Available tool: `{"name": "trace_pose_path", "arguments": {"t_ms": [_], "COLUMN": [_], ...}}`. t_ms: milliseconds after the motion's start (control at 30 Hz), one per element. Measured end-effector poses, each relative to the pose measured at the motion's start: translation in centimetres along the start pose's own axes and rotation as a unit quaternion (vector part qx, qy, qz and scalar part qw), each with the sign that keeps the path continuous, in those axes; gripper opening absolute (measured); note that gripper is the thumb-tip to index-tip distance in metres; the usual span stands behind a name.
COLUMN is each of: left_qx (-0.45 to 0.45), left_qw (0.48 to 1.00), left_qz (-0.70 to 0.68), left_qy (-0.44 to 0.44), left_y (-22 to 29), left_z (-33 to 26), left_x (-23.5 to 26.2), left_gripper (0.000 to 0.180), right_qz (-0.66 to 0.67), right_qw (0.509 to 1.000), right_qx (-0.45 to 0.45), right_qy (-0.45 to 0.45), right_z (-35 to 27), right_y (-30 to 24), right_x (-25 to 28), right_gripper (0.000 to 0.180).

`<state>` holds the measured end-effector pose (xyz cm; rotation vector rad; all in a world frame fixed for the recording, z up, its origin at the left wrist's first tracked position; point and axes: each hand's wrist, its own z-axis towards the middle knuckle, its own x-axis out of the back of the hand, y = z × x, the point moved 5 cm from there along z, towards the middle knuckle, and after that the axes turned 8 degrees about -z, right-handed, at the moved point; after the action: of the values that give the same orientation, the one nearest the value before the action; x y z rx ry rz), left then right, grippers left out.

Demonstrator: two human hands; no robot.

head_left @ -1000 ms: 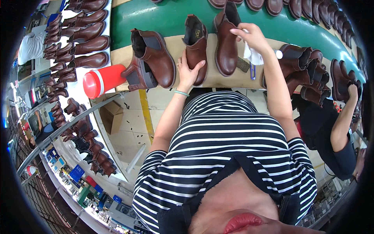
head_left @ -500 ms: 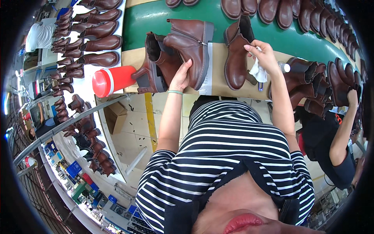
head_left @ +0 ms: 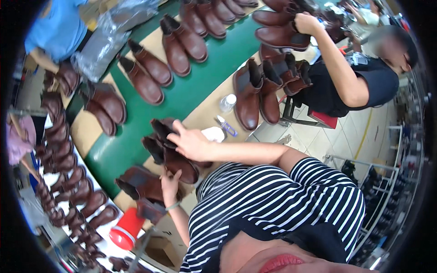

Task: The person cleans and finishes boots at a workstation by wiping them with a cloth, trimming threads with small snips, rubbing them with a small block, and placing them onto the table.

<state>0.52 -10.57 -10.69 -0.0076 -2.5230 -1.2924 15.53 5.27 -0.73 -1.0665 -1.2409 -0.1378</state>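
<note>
Brown leather Chelsea-style ankle boots (head_left: pixel 182 166), a pair, stand side by side near the near edge of the green table (head_left: pixel 102 160), on the tan strip (head_left: pixel 207 111) that runs along that edge; the right hand (head_left: pixel 195 144) is over the shafts with its index finger stretched out and the others loosely bent, but I can't tell if it's actually gripping anything; the left hand (head_left: pixel 170 187) is low down between the pair and another brown boot (head_left: pixel 143 181), thumb and fingers part-curled, and I can't make out whether they're closed on leather; a white cloth (head_left: pixel 213 133) sits right by the right hand, held or just lying there, no idea, with blue thread snips (head_left: pixel 227 126) just past it; as for handling, I'd bet on moderate weight, mostly down in the sole, with a bendy shaft and a firmer toe; smooth leather could be a bit slick and probably scuffs before it breaks, so I'd pinch the collar at the back to lift one and cup the heel or sole to steady it, keeping nails off the toe.
</note>
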Motion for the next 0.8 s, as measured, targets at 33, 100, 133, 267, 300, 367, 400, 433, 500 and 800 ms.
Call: {"name": "trace_pose_path", "arguments": {"t_ms": [33,100,133,267,300,367,400,433,500,800], "left_qx": [-0.005,-0.063,-0.045,-0.381,-0.442,-0.533,-0.593,-0.632,-0.704,-0.688], "left_qw": [0.997,0.978,0.983,0.906,0.878,0.843,0.798,0.764,0.682,0.542], "left_qz": [0.073,0.195,0.162,0.005,0.073,0.035,0.104,0.126,0.182,0.467], "left_qy": [0.022,0.048,0.071,0.185,0.171,0.061,0.008,-0.035,-0.074,0.121], "left_y": [-0.5,4.1,8.0,24.7,29.2,36.8,40.2,42.5,45.4,48.6], "left_z": [-0.3,-0.8,-1.2,-0.8,-1.2,-0.9,-0.7,-0.8,0.6,7.6], "left_x": [1.8,4.6,5.5,4.4,3.1,-2.2,-4.8,-6.7,-9.7,-12.2], "left_gripper": [0.051,0.024,0.021,0.014,0.017,0.025,0.031,0.037,0.047,0.041], "right_qz": [0.004,0.001,-0.012,-0.042,-0.033,-0.036,-0.037,-0.037,0.026,-0.047], "right_qw": [1.0,0.995,0.991,0.985,0.984,0.984,0.983,0.983,0.982,0.864], "right_qx": [0.026,0.1,0.118,0.112,0.108,0.101,0.09,0.097,0.144,-0.024], "right_qy": [-0.004,-0.009,-0.055,-0.127,-0.137,-0.146,-0.155,-0.149,-0.119,0.501], "right_z": [0.0,-0.2,-0.1,-0.9,-0.9,-0.6,-0.4,-0.4,-1.3,-7.0], "right_y": [-0.9,-1.3,-1.3,-0.8,-1.2,-0.3,0.1,-0.4,-2.0,5.2], "right_x": [0.8,0.4,-0.7,-4.8,-4.7,-4.6,-4.4,-4.1,-1.2,21.0], "right_gripper": [0.052,0.067,0.072,0.075,0.071,0.075,0.078,0.073,0.069,0.046]}}
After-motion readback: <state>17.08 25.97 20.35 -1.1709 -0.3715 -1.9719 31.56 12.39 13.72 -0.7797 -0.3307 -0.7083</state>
